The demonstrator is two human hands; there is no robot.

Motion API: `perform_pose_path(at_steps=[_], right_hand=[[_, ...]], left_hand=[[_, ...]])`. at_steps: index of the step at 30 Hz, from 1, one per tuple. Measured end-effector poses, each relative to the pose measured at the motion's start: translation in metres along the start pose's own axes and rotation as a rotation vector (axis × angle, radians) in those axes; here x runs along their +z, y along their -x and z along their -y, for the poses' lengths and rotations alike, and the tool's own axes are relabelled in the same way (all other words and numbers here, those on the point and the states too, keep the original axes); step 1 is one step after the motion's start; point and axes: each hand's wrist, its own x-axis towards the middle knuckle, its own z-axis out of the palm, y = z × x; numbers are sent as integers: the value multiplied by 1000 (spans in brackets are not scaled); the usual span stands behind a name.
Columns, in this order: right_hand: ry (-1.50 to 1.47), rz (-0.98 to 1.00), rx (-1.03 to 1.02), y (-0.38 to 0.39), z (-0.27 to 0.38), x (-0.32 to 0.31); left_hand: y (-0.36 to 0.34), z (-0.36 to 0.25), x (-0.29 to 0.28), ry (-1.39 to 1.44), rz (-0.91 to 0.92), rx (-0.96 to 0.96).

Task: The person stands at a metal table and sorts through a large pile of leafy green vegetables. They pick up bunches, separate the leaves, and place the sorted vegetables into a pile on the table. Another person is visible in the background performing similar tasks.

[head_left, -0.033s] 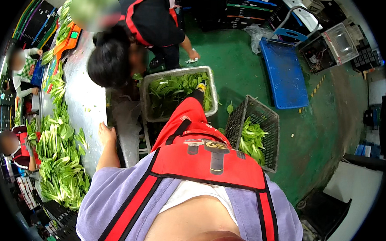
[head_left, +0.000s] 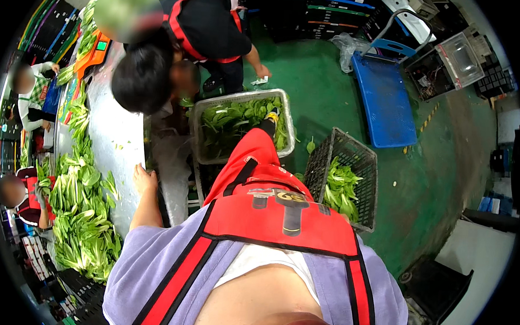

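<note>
My left hand (head_left: 145, 181) rests at the near edge of a metal table (head_left: 114, 151), its fingers stretched out and nothing held. On the table left of this hand lies a long heap of leafy greens (head_left: 80, 219). My right hand is out of view, and my red apron (head_left: 286, 221) covers the lower middle. Ahead of me stands a pale crate (head_left: 289, 126) of dark green leaves (head_left: 230, 115). A yellow and dark shoe (head_left: 272, 116) shows over these leaves; whether it touches them I cannot tell. To its right, a black crate (head_left: 369, 183) holds lighter greens (head_left: 341, 188).
A co-worker (head_left: 205, 23) bends beside the pale crate, a small white item in one hand (head_left: 263, 72). Two more people are across the table. An orange scale (head_left: 93, 58) stands at its far end. A blue trolley (head_left: 385, 104) is at the far right.
The co-worker's head has shifted slightly left. My left hand stays at the table edge.
</note>
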Motion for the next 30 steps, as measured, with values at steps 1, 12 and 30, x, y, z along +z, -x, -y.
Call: perform_pose_path(at_steps=[1, 12, 30], right_hand=[[7, 10, -1, 2, 2, 1], [96, 44, -142, 4, 46, 99], [170, 65, 80, -64, -96, 364]], left_hand=[[2, 0, -2, -2, 18, -21], [2, 4, 0, 7, 28, -38], [-2, -6, -6, 55, -8, -77]])
